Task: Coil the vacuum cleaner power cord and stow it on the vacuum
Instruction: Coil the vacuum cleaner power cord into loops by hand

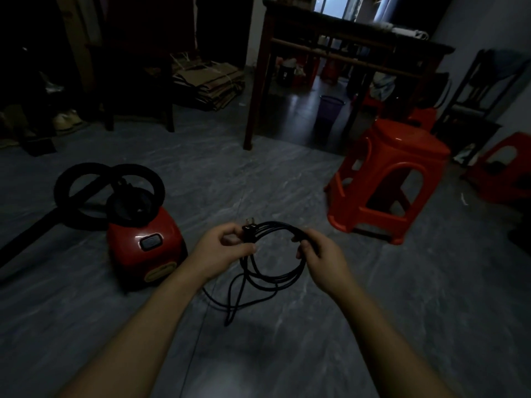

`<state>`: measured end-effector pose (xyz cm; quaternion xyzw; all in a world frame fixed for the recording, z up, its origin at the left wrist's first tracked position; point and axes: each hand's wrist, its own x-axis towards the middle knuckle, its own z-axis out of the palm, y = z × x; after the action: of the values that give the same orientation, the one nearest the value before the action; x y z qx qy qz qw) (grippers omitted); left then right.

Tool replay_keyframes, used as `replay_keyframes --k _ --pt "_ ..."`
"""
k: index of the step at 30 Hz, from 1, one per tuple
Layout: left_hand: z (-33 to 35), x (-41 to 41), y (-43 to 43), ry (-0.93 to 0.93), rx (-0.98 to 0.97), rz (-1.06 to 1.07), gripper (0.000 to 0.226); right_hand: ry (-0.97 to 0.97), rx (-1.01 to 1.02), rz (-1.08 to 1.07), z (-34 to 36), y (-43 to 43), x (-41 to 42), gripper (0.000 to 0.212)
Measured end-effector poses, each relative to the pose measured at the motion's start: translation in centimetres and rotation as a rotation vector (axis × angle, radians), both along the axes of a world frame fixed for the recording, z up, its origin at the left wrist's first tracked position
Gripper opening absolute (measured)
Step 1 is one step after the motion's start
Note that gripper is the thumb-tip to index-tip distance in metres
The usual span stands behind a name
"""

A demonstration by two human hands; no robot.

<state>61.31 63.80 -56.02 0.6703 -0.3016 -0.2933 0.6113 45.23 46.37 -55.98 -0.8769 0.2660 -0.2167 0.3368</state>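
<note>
A black power cord [273, 278] hangs in several loops between my hands above the grey floor. My left hand [222, 248] grips the coil at its left side, right by the plug [249, 229], whose prongs point up. My right hand [319, 258] grips the bundled strands at the coil's right side. One loose loop droops lower, toward the floor. The red vacuum cleaner [145, 248] stands on the floor to the left of my hands, with its black hose [110, 193] looped behind and over its top.
A red plastic stool [385, 188] stands to the right, with more red stools [502, 168] behind it. A dark wooden table [344, 53] is ahead, with a purple bin [330, 109] under it. Flattened cardboard [209, 81] and dark furniture lie at the back left.
</note>
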Motion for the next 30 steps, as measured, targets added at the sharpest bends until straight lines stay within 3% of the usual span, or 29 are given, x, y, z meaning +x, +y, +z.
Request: replay_keyframes --k 12,26,30 --pt "-0.2 1.2 3.2 -0.021 -0.025 0.229 0.021 -0.09 0.228 0.048 -1.4 1.5 3.6 0.014" --pt "-1.1 2.4 6.3 0.186 -0.028 0.377 0.017 -0.045 0.183 0.073 -2.3 4.0 7.2 0.017" --pt "-1.3 3.2 8.0 0.2 -0.017 0.393 0.021 -0.01 0.245 0.135 -2.7 5.5 8.6 0.007"
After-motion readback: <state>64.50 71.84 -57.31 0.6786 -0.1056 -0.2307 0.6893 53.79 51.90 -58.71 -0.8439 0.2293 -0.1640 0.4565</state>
